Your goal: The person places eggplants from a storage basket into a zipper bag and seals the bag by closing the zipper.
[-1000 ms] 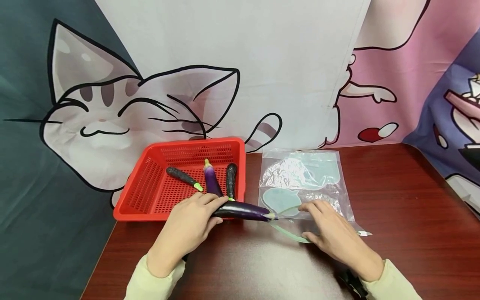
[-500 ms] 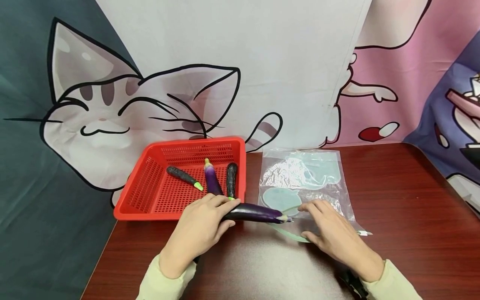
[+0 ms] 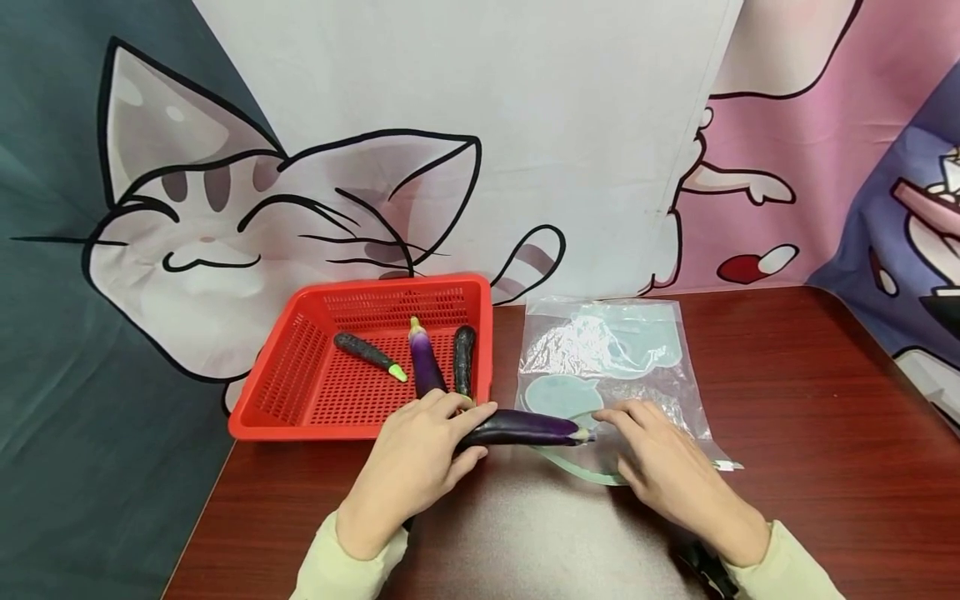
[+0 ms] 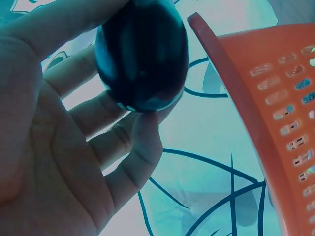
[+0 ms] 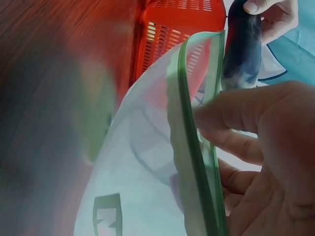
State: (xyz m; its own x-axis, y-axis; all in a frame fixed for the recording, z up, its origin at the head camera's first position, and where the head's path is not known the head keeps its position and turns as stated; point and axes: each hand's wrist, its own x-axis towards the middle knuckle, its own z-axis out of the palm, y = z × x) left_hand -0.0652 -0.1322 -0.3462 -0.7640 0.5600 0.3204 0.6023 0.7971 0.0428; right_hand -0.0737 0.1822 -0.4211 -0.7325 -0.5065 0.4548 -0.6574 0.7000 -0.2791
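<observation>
In the head view my left hand (image 3: 416,454) grips a long purple eggplant (image 3: 525,427), its stem end pointing right. The left wrist view shows the eggplant's rounded dark end (image 4: 142,59) among the fingers. My right hand (image 3: 667,467) holds the mouth of a clear zip bag (image 3: 581,473); the eggplant's stem end overlaps that mouth in the head view. From the right wrist, the bag's green zip strips (image 5: 189,123) stand apart, with the thumb at the gap and other fingers curled behind. The eggplant's stem end (image 5: 241,73) lies close beside the strips.
A red perforated basket (image 3: 243,421) stands behind my left hand. Inside lie another eggplant (image 3: 426,362) and two dark green zucchini-like vegetables, one at the left (image 3: 367,354) and one at the right (image 3: 463,358). The brown table (image 3: 825,433) stretches right; a printed cloth (image 3: 585,142) hangs behind.
My left hand has moved right with the eggplant, bringing its stem end over the bag's mouth. My right hand has stayed in place, its thumb shifting slightly; the zip edge now bows more roundly.
</observation>
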